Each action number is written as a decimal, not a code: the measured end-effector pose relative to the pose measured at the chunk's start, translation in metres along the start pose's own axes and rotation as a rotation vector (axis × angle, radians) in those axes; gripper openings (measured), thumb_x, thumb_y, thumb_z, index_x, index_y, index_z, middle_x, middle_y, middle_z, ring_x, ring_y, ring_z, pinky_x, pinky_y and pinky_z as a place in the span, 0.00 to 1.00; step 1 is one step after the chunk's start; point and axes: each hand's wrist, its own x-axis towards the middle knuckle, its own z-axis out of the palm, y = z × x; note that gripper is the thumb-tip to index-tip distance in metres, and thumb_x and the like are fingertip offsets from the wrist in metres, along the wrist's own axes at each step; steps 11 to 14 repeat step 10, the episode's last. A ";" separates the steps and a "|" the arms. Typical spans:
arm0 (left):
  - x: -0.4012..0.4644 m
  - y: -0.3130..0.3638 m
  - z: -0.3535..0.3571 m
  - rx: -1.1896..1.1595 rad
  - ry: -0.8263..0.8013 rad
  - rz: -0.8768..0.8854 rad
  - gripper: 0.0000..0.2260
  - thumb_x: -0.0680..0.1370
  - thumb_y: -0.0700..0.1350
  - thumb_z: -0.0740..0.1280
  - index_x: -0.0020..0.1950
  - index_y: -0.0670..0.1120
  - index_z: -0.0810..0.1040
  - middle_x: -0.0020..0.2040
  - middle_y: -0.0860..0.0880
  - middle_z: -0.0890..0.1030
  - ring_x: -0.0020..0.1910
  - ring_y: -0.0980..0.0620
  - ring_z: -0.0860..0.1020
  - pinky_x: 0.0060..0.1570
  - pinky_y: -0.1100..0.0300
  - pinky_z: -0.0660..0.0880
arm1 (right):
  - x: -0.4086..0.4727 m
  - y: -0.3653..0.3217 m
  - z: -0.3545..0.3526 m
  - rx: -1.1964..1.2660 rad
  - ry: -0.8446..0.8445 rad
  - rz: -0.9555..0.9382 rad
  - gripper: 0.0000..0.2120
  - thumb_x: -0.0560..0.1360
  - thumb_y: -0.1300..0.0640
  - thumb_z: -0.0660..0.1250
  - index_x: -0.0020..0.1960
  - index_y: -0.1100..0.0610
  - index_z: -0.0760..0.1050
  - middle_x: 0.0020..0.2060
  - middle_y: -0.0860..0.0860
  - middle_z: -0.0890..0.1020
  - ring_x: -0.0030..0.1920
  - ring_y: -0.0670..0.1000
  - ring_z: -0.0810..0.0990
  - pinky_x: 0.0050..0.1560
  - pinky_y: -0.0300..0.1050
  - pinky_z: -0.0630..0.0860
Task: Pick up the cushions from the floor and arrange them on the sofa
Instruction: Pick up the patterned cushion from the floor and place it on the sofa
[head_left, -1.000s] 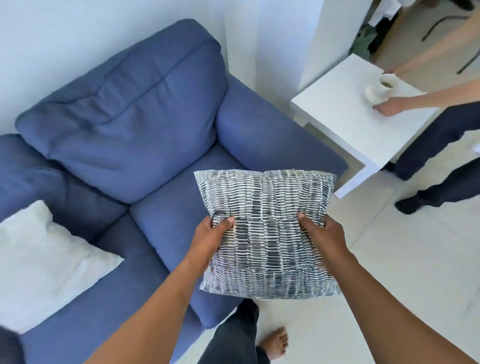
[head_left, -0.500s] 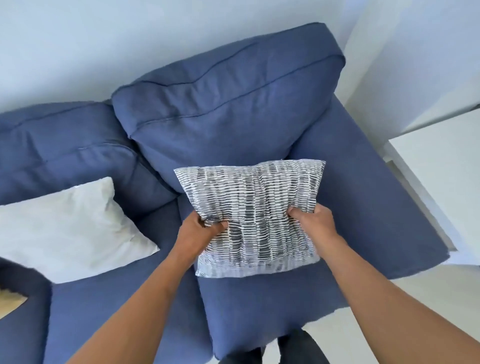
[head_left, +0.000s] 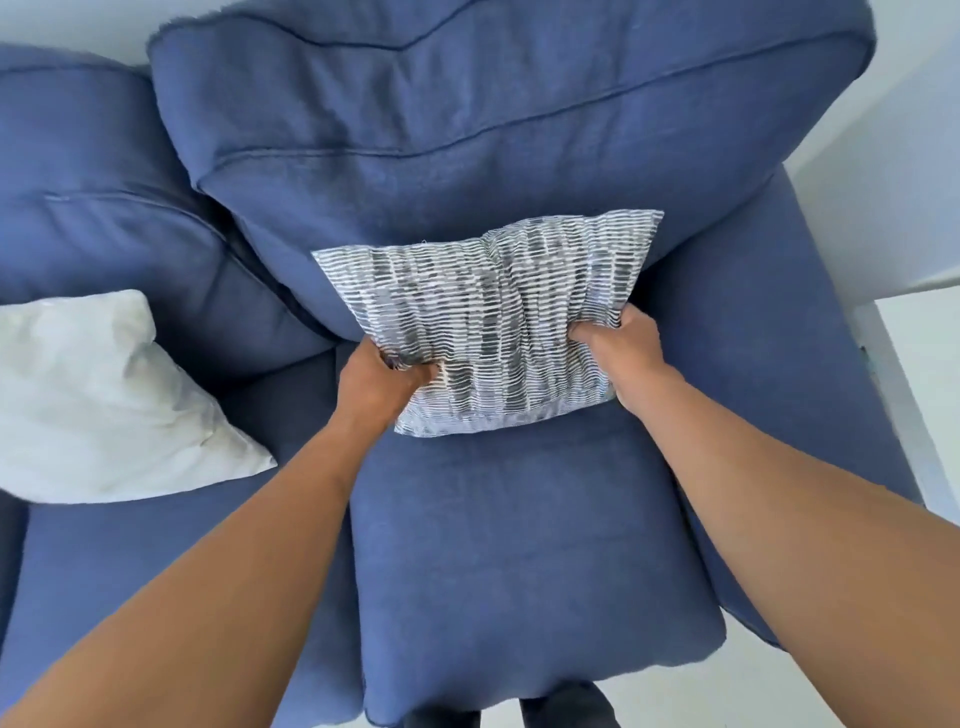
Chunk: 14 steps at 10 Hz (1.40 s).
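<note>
A grey-and-white patterned cushion (head_left: 493, 317) leans against the back cushion of the blue sofa (head_left: 519, 545), its lower edge at the rear of the right-hand seat. My left hand (head_left: 376, 382) grips its lower left side and my right hand (head_left: 621, 340) grips its right side, both bunching the fabric. A white cushion (head_left: 98, 405) lies on the left seat of the sofa, leaning on the left back cushion.
The sofa's right armrest (head_left: 769, 364) runs beside the patterned cushion. A white side table edge (head_left: 914, 338) stands just right of the sofa. White wall is behind. My legs show below the seat's front edge.
I have stepped up to the sofa and carried the patterned cushion forward, from in front of the seat to against the back cushion. The other person and the table top have left view.
</note>
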 end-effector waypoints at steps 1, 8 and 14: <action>0.016 0.000 0.008 -0.016 -0.011 -0.069 0.29 0.69 0.45 0.82 0.66 0.46 0.76 0.59 0.50 0.85 0.57 0.47 0.82 0.57 0.50 0.79 | 0.023 0.007 0.003 -0.021 -0.047 0.081 0.15 0.68 0.65 0.80 0.48 0.50 0.81 0.49 0.51 0.87 0.55 0.57 0.86 0.64 0.56 0.82; 0.007 0.039 -0.031 -0.229 0.299 -0.071 0.18 0.77 0.48 0.75 0.66 0.45 0.80 0.59 0.47 0.84 0.51 0.50 0.80 0.51 0.52 0.79 | 0.041 -0.048 -0.046 -0.023 0.046 -0.124 0.17 0.78 0.60 0.74 0.66 0.59 0.79 0.51 0.52 0.86 0.46 0.48 0.83 0.53 0.44 0.79; -0.067 0.033 -0.026 -0.044 0.273 -0.052 0.23 0.79 0.50 0.71 0.73 0.45 0.77 0.52 0.51 0.83 0.41 0.55 0.79 0.46 0.59 0.78 | -0.032 -0.046 -0.068 -0.128 -0.035 -0.133 0.26 0.79 0.53 0.73 0.74 0.58 0.74 0.68 0.55 0.82 0.64 0.53 0.82 0.69 0.50 0.77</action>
